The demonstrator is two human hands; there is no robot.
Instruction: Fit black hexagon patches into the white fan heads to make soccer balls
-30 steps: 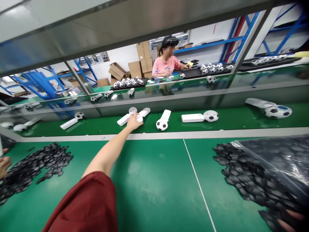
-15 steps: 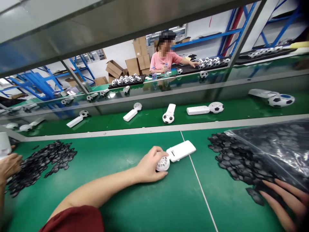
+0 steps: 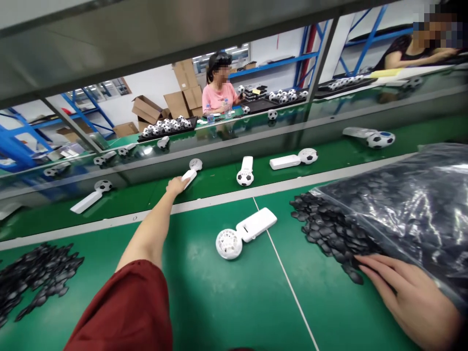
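Note:
My left hand (image 3: pixel 178 185) is stretched out over the belt, its fingers closed on the handle end of a white handheld fan (image 3: pixel 190 176). On the green table in front of me lies another white handheld fan (image 3: pixel 229 243), its round openwork grille facing up and its handle pointing right. My right hand (image 3: pixel 409 287) is at the near edge of a pile of small black pieces (image 3: pixel 325 229). Its fingertips are pressed together on a black piece (image 3: pixel 353 274) there. A clear plastic bag (image 3: pixel 395 204) full of such pieces lies just beyond that hand.
Along the green belt (image 3: pixel 215 187) lie several fans with football-patterned heads, one (image 3: pixel 244 171) near the middle. A second black pile (image 3: pixel 44 278) is at the left. Across the line sits a person in a pink shirt (image 3: pixel 219 97), near trays of football-patterned heads. Another person (image 3: pixel 405 51) is far right.
My left hand has let go of the fan on the table and reached forward to a fan on the belt. My right hand stays at the black pile. The view has turned right.

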